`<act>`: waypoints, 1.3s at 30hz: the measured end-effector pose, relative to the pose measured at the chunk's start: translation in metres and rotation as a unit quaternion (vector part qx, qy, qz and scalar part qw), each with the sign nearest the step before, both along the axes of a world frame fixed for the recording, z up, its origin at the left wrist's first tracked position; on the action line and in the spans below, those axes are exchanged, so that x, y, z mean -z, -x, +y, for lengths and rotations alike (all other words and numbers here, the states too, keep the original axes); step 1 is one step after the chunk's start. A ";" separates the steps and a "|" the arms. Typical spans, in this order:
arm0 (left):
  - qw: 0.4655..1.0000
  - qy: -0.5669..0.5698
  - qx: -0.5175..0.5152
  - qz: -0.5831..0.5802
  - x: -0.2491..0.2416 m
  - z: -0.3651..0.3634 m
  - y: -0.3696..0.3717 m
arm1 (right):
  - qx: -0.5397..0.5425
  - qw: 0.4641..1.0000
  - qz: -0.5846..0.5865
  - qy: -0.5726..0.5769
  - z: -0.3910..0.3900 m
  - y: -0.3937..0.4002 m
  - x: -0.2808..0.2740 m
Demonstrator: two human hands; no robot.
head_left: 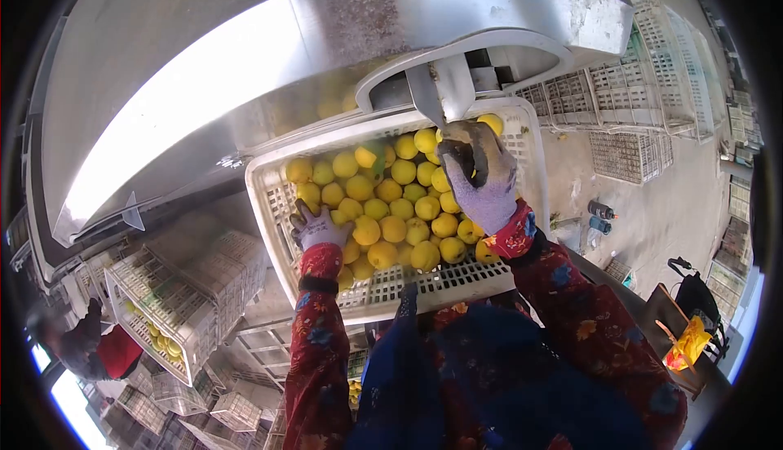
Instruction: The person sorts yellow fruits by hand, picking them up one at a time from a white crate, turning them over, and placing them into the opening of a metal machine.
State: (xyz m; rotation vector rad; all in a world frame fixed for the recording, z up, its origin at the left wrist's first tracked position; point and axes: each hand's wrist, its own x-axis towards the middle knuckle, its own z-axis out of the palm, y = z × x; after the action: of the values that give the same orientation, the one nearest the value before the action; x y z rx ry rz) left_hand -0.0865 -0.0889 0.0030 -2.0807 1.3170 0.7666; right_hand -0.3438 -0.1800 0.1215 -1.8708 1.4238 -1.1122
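Note:
A white plastic crate (457,287) full of yellow-green round fruit (392,227) sits below a metal chute (444,87). My left hand (318,226), in a grey-purple glove, rests on the fruit at the crate's left side with its fingers spread. My right hand (481,177), in a dirty glove of the same kind, is over the crate's right part, just under the chute mouth. Its fingers and thumb are curved with a dark gap between them, and whether anything is held there I cannot make out. A green leaf lies among the fruit near the crate's middle.
A large shiny metal machine (342,17) spans the top. White crates (175,287) are stacked at left, one with fruit, beside another person (90,344). More crates (628,83) stand at upper right. Bottles (600,209) stand on the floor; a yellow bag (689,344) is at lower right.

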 end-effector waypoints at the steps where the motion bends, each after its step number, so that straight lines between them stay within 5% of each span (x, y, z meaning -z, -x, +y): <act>1: 1.000 -0.013 0.020 -0.009 0.008 0.000 0.001 | -0.035 0.995 0.021 -0.095 0.010 -0.001 0.034; 3: 0.998 -0.057 0.026 0.016 -0.014 -0.012 0.003 | -0.051 0.926 0.004 -0.374 0.014 -0.011 0.089; 6: 0.998 -0.018 0.033 0.054 -0.007 0.010 -0.010 | -0.007 0.928 0.019 -0.371 0.010 -0.060 0.215; 8: 0.992 0.039 -0.008 0.116 -0.003 0.035 -0.018 | 0.025 0.933 0.107 -0.344 -0.002 -0.101 0.237; 11: 0.988 0.074 0.008 0.136 0.007 0.035 -0.020 | 0.054 0.892 0.071 -0.442 -0.016 -0.119 0.214; 14: 0.970 0.158 -0.025 0.186 0.003 0.027 -0.020 | -0.092 0.792 -0.373 -0.474 0.011 -0.084 0.196; 16: 0.948 0.227 -0.062 0.215 -0.005 0.030 -0.022 | -0.138 0.688 -0.506 -0.501 0.030 -0.048 0.126; 17: 0.807 0.284 -0.247 0.456 0.017 0.040 -0.029 | -0.150 0.712 -0.487 -0.483 0.036 -0.034 0.093; 20: 0.610 0.261 -0.387 0.640 -0.090 0.035 0.013 | -0.171 0.731 -0.489 -0.444 0.059 -0.006 0.040; 22: 0.475 0.217 -0.421 0.742 -0.074 0.052 0.027 | -0.161 0.754 -0.501 -0.393 0.075 0.000 0.022; 26: 0.451 0.246 -0.433 0.741 -0.078 0.060 0.062 | -0.065 0.688 -0.605 -0.395 0.095 0.007 0.018; 30: 0.458 0.245 -0.432 0.738 -0.084 0.049 0.073 | -0.041 0.871 -0.390 -0.296 0.086 0.010 -0.003; 33: 0.462 0.262 -0.452 0.717 -0.103 0.030 0.081 | -0.084 0.926 -0.310 -0.198 0.079 0.009 -0.011; 36: 0.543 0.229 -0.382 0.712 -0.098 0.014 0.074 | -0.041 0.988 -0.131 -0.072 0.064 0.009 -0.004; 37: 0.504 0.234 -0.416 0.719 -0.103 0.007 0.079 | -0.027 0.994 -0.101 -0.042 0.056 0.008 -0.009; 39: 0.521 0.265 -0.417 0.696 -0.113 -0.001 0.082 | 0.024 0.999 -0.022 0.035 0.039 0.005 -0.016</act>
State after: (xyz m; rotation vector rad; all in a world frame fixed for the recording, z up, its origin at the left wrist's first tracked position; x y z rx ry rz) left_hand -0.1686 -0.0901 0.1163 -2.4008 0.9988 3.3468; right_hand -0.3492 -0.1410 0.1379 -1.8563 1.4289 -1.2347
